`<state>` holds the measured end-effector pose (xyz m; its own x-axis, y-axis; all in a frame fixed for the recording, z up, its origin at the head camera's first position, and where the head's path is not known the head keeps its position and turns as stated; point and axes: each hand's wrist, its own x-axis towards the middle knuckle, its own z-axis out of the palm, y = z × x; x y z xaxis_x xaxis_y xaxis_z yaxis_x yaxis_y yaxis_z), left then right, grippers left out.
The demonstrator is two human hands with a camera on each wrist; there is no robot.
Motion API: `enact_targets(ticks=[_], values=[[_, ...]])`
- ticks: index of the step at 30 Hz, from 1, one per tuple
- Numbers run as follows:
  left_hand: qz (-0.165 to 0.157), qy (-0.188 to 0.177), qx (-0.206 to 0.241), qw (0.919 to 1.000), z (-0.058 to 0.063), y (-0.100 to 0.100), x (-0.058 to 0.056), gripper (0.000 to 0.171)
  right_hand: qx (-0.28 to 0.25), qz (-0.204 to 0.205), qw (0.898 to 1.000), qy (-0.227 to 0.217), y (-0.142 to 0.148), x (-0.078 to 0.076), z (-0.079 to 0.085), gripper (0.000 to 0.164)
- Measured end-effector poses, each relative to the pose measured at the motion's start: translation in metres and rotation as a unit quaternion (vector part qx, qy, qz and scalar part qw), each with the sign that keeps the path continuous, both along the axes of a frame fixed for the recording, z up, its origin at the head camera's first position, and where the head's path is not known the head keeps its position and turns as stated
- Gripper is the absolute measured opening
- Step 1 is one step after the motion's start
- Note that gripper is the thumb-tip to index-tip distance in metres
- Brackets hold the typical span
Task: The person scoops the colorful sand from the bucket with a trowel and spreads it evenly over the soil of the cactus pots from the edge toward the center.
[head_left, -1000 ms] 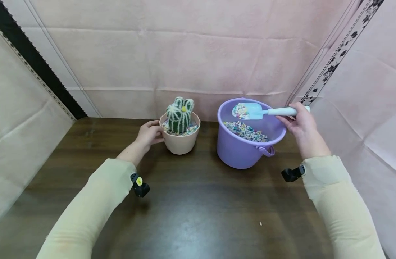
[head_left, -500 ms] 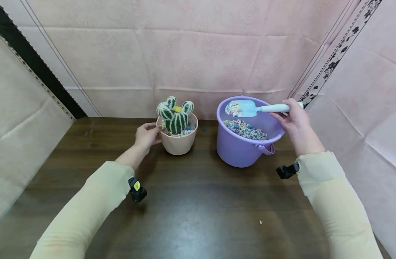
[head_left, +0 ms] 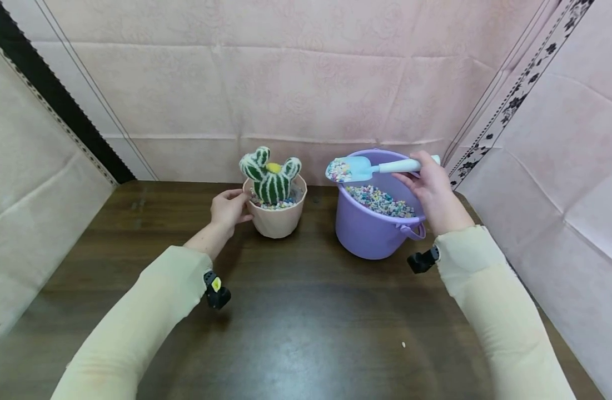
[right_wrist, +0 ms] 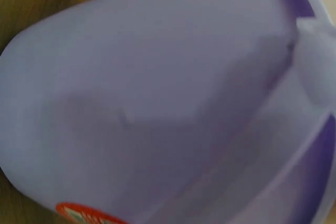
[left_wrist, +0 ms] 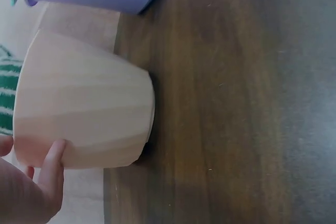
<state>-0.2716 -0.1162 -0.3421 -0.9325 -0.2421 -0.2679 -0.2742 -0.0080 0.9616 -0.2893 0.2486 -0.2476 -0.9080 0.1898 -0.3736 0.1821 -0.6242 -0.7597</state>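
Observation:
My left hand [head_left: 228,211] grips the near-left rim of a beige flowerpot [head_left: 277,223], with a finger [left_wrist: 51,163] lying along its side. A green-and-white striped, fuzzy toy cactus [head_left: 272,189] with a yellow top stands in the pot, among small pastel pebbles. My right hand [head_left: 432,186] holds a light blue toy shovel [head_left: 361,168] by its handle. Pastel pebbles lie in the shovel's blade, which reaches past the left rim of a purple bucket [head_left: 358,233]. More pebbles [head_left: 381,201] fill the lower part of the bucket. The right wrist view shows mostly bucket wall.
Both the pot and the bucket stand near the back of a dark wooden table [head_left: 306,311], with a space between them. A single pale pebble [head_left: 403,344] lies toward the front right. Pale cloth walls [head_left: 306,94] enclose the back and sides.
My right hand has carried the loaded shovel left, from over the bucket to beyond its left rim. The cactus now shows its arms spread wider and leaning left. My left hand stays at the pot.

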Motion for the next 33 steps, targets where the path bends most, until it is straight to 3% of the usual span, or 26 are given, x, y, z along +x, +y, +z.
enact_targets(ticks=[5, 15, 18, 33], values=[[0.008, 0.000, 0.011, 0.9999, -0.003, -0.002, -0.003, 0.037, 0.022, 0.013, 1.000, 0.019, -0.013, -0.002, 0.000, 0.010], [0.018, 0.022, -0.013, 0.9995, -0.003, -0.003, -0.009, 0.035, 0.041, 0.046, 0.997, 0.039, -0.035, -0.010, 0.006, 0.005], [0.020, 0.029, -0.016, 0.9993, -0.004, -0.001, -0.008, 0.034, 0.040, 0.053, 0.997, 0.043, -0.040, -0.013, 0.007, 0.013], [0.018, 0.029, -0.012, 0.9993, -0.006, 0.000, -0.009, 0.032, 0.111, 0.028, 0.993, 0.036, -0.063, -0.022, 0.003, 0.011]])
